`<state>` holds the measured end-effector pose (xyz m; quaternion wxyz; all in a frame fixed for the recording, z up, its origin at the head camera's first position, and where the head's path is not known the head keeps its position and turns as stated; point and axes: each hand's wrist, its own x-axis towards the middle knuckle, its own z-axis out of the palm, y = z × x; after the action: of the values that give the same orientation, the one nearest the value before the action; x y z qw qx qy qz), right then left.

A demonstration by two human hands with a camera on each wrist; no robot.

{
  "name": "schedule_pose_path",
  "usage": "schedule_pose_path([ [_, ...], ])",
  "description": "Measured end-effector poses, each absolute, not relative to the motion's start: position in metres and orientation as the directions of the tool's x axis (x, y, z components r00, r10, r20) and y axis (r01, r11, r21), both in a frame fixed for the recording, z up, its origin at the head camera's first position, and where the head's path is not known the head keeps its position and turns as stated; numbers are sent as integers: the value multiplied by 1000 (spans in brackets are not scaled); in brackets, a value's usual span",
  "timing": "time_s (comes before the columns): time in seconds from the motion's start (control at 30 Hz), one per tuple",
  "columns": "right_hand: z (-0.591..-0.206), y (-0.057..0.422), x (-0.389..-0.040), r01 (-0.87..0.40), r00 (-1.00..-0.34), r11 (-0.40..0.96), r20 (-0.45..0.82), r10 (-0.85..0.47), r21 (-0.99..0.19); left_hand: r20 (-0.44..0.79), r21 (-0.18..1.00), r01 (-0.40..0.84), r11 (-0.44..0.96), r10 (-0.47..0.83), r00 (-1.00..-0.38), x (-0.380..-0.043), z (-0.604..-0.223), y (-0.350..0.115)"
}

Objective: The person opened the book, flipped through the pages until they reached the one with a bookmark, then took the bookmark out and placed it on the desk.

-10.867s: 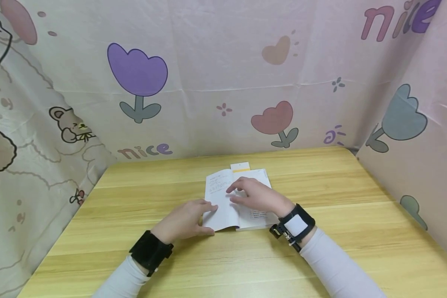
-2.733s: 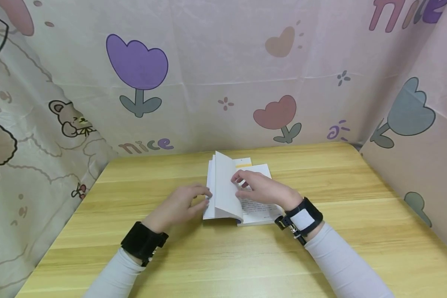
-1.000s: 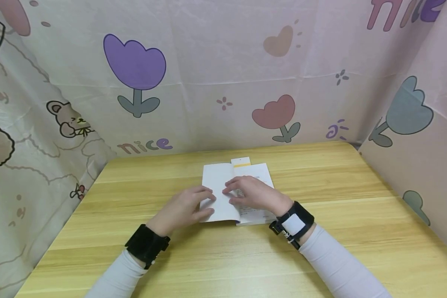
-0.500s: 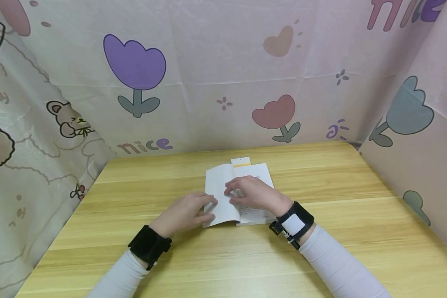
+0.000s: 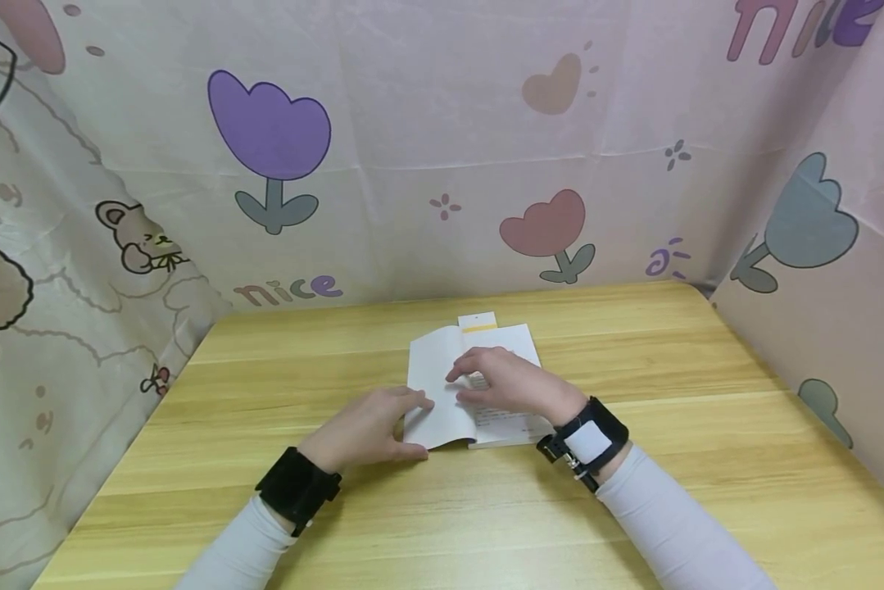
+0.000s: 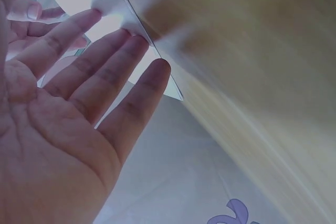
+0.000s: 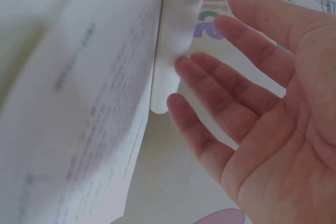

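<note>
- I see the open book lying on the wooden table, between my two hands, a little beyond them.
- Its long axis, the fold, runs away from me, with only a slight lean; the card with a yellow stripe juts past the far edge, close to the fold's line.
- My left hand sits at the outer side of the left page, by its near corner; the fingers are extended, not curled, and the tips meet the paper's edge.
- My right hand reaches across the right half toward the fold, fingers spread and loosely bent, gripping nothing; in its wrist view the tips lie against or just beside the curved paper, and I cannot tell which.
- The left page bows up along its near edge, so I judge its free outer side to be what matters for a turn.
- That side is nearer my left hand; the fold is nearer my right.
</note>
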<state>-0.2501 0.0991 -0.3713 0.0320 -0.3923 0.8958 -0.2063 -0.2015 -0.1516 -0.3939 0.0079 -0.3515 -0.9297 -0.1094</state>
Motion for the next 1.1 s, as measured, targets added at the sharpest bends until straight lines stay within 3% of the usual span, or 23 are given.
schedule_pose_path([
  [0.33,-362,114,-252,-633,-728,632,66,-682,-448,56,196,627,754,630,-774,-199,-395,-149],
  [0.67,-358,127,-258,-518,-840,802,-2,-543,-296,56,186,627,757,629,-776,-197,-395,-150],
  [1.1,-355,147,-265,-416,-891,875,-81,-447,-249,61,174,626,760,626,-778,-197,-396,-150],
])
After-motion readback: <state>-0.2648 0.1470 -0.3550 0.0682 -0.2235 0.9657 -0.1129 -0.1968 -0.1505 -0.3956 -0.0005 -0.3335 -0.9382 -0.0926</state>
